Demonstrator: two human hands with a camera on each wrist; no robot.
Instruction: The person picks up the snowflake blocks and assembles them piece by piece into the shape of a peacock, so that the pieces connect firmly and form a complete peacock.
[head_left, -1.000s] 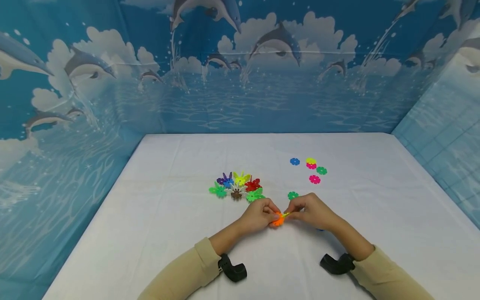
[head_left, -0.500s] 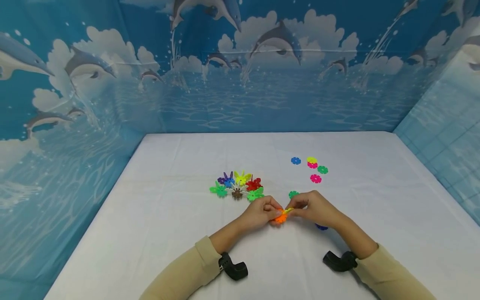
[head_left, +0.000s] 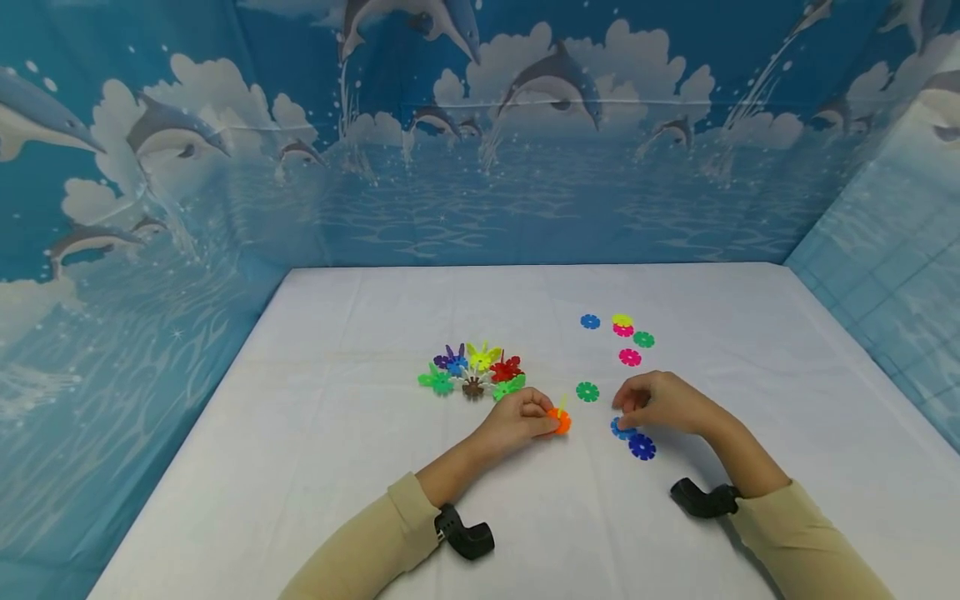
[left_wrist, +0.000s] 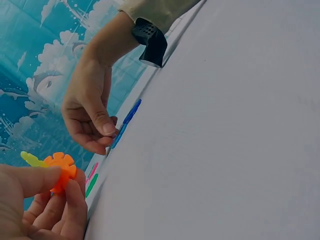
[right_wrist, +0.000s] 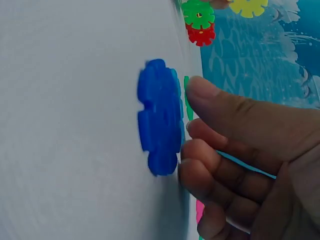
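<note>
Between thumb and fingers, my left hand (head_left: 517, 421) pinches an orange flower-shaped plastic disc (left_wrist: 64, 164). A yellow disc (left_wrist: 32, 159), seen nearly edge-on, is joined to its rim. My right hand (head_left: 663, 402) hovers low over the table to the right, fingers loosely bent. Its thumb is over a light blue disc (head_left: 619, 431), which lies beside a dark blue disc (head_left: 642, 447). In the right wrist view, the dark blue disc (right_wrist: 160, 120) stands in front of the light blue one, and a gap shows between thumb and fingers.
Left of the hands sits a cluster of joined discs (head_left: 474, 375) in several colours. A green disc (head_left: 587, 392) lies between the hands. Farther back are a pink disc (head_left: 630, 357), another green disc (head_left: 643, 340), a blue disc (head_left: 590, 322) and a yellow disc (head_left: 622, 319) overlapping a pink one.
My right hand has let go of the yellow disc and moved right to the two blue discs. The yellow disc stays joined to the orange one in my left hand.
</note>
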